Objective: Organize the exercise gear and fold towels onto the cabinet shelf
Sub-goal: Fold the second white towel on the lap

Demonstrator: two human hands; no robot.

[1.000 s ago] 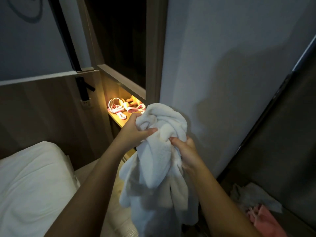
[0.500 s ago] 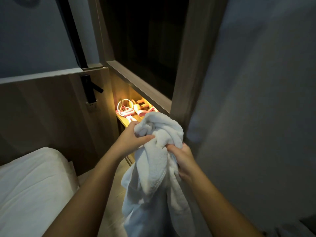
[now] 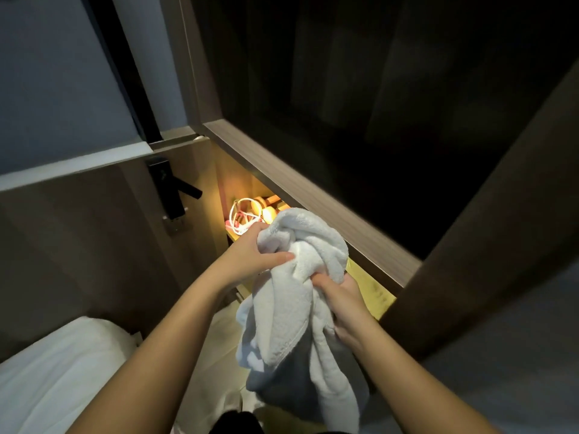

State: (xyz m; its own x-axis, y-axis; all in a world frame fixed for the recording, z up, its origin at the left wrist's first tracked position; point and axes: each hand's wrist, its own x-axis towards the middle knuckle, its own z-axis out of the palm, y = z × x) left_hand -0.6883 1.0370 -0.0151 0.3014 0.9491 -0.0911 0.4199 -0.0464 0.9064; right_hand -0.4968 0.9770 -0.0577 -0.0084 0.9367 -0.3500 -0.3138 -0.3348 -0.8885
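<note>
Head view: gear (image 3: 247,214) on lit shelf (image 3: 372,296), apparently placed. One towel (image 3: 300,277), bunched, unfolded, gripped by left hand (image 3: 250,255) and right hand (image 3: 344,302). Outstanding, likely: folding, shelving.

We see through a single wide-angle camera worn on the head, facing forward and tilted steeply down. Both forearms enter from the bottom edge and meet near the middle of the frame. The left hand (image 3: 250,255) and right hand (image 3: 344,303), gripping a white towel (image 3: 294,302), sit close to the lens. Just beyond them the view faces a cabinet (image 3: 313,195). Its lit shelf (image 3: 372,292) runs diagonally from centre toward the right, and a dark recess (image 3: 376,120) fills the upper right. A white bed (image 3: 62,371) fills the lower left corner. Upright panels splay outward toward the top.
</note>
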